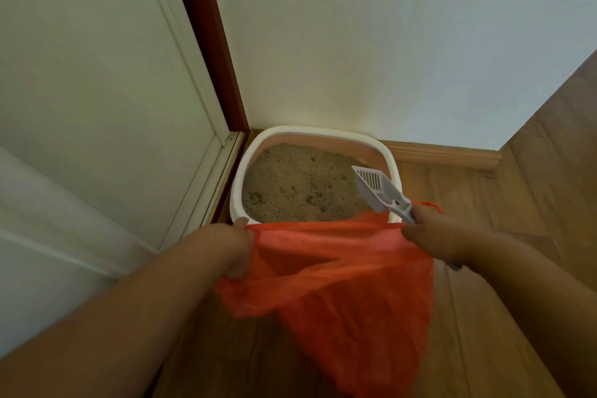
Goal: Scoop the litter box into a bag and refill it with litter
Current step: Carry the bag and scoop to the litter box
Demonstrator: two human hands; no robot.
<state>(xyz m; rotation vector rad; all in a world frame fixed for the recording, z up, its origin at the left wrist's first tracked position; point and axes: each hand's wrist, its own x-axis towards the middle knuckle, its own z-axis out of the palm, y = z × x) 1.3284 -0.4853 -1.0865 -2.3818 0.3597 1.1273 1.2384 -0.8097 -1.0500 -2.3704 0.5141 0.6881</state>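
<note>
A white-rimmed litter box [248, 152] stands in the room's corner, filled with tan litter [297, 184] that shows a few clumps. In front of it hangs an orange plastic bag [349, 284], stretched between both hands. My left hand [235, 249] grips the bag's left edge. My right hand [433, 233] grips the bag's right edge together with the handle of a grey slotted scoop [378, 187]. The scoop's head points up and left over the box's right side and looks empty.
White walls meet behind the box, with a dark red door frame [206, 42] and a white door panel [97, 90] on the left. Wooden floor [504, 203] and a wooden skirting board [445, 155] lie to the right.
</note>
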